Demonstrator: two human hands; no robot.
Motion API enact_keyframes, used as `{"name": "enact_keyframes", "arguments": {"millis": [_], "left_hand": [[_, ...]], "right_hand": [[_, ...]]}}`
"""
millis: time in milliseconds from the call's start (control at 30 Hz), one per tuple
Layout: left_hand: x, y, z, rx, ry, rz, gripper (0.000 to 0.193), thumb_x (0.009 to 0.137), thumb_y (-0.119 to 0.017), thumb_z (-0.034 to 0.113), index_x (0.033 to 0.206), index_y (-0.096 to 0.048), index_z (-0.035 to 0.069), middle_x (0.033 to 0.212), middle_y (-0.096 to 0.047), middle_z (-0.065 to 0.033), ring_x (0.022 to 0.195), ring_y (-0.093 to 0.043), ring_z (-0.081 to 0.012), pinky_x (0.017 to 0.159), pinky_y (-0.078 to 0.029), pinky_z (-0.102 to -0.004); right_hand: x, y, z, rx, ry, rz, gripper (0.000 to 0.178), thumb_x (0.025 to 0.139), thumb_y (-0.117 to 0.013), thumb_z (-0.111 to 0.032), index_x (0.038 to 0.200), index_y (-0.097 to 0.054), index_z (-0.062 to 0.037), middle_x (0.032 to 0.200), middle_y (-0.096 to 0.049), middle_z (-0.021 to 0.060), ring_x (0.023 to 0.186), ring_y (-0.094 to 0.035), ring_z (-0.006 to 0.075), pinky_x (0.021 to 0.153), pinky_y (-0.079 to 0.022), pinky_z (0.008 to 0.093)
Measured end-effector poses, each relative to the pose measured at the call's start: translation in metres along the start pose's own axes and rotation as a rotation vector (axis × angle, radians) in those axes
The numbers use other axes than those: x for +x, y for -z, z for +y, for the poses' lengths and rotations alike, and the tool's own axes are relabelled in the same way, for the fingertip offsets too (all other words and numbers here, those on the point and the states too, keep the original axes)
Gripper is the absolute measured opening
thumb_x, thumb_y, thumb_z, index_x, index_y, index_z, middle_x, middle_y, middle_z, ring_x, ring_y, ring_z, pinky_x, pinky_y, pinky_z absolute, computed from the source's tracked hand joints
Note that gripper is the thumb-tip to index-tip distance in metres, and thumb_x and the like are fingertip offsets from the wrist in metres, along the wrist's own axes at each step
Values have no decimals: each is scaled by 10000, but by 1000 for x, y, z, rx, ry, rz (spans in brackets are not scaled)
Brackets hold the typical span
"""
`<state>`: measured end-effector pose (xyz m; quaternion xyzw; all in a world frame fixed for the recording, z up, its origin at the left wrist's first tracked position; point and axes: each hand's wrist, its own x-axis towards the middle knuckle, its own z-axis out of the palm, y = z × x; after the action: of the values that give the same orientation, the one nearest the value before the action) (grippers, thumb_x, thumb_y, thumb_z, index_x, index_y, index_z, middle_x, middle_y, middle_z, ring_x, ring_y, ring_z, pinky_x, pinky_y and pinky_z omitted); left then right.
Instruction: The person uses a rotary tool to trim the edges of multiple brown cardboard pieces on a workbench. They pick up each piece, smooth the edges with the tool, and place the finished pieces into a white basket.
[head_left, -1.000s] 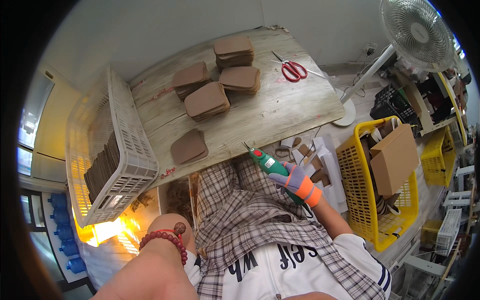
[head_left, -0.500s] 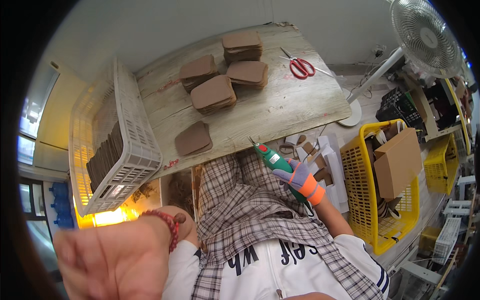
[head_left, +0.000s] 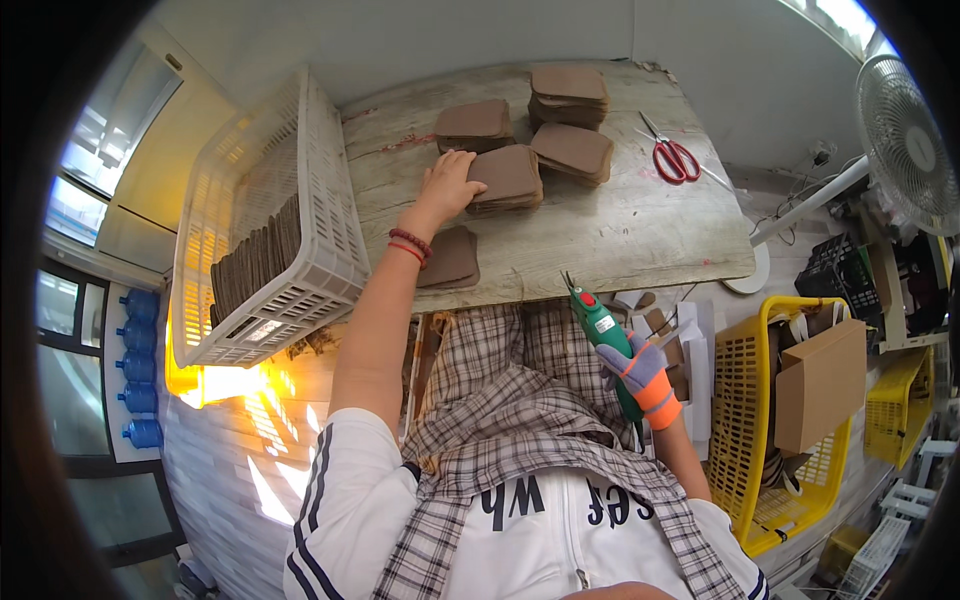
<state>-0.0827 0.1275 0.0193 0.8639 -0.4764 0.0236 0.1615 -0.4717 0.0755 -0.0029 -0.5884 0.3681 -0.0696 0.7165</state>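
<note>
My left hand (head_left: 446, 190), bare with red beads at the wrist, reaches over the table onto the left edge of a stack of brown rounded pads (head_left: 508, 178). Its fingers are apart and rest against the stack, with nothing lifted. My right hand (head_left: 640, 372), in a grey and orange glove, is closed round green electric scissors (head_left: 602, 322) with a red button. Their thin blades point up, just off the table's front edge. Nearer me lies a low pile of the same pads (head_left: 450, 260). More stacks of pads (head_left: 572, 150) stand behind.
Red-handled scissors (head_left: 676, 160) lie at the right of the wooden table (head_left: 640, 240). A white crate (head_left: 330, 200) of upright pads stands left. At right are a yellow basket (head_left: 735, 400) with a cardboard box (head_left: 820, 385) and a standing fan (head_left: 905, 145).
My left hand has gone from low in front of me up to the pad stack on the table. My right hand still holds the electric scissors. The view has shifted.
</note>
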Motion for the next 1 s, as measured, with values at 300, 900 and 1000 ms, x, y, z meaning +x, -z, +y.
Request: {"name": "enact_keyframes", "arguments": {"millis": [300, 900, 1000], "left_hand": [[2, 15, 13, -190, -111, 201, 519, 606, -791, 143, 1066, -564, 63, 1078, -519, -90, 1096, -441, -288, 937, -370, -387], [-70, 17, 109, -2273, 419, 388, 424, 818, -630, -33, 1203, -462, 27, 1155, -554, -100, 1087, -534, -231, 978, -453, -367], [-74, -3, 130, -2437, 440, 397, 409, 816, -621, -49, 1189, -473, 27, 1172, -547, -85, 1089, -532, -227, 977, -453, -357]], "right_hand": [[2, -3, -5, -6, -8, -5, 356, 818, -699, -215, 1043, -550, 17, 675, -577, 27, 525, -539, 82, 431, -435, 224], [9, -12, -28, 56, 192, 69, 323, 823, -691, -213, 1017, -550, 4, 670, -588, 33, 507, -541, 87, 434, -435, 218], [4, -17, -42, 108, 196, 75, 318, 823, -689, -212, 1020, -559, 2, 674, -596, 31, 517, -550, 86, 436, -435, 216]]}}
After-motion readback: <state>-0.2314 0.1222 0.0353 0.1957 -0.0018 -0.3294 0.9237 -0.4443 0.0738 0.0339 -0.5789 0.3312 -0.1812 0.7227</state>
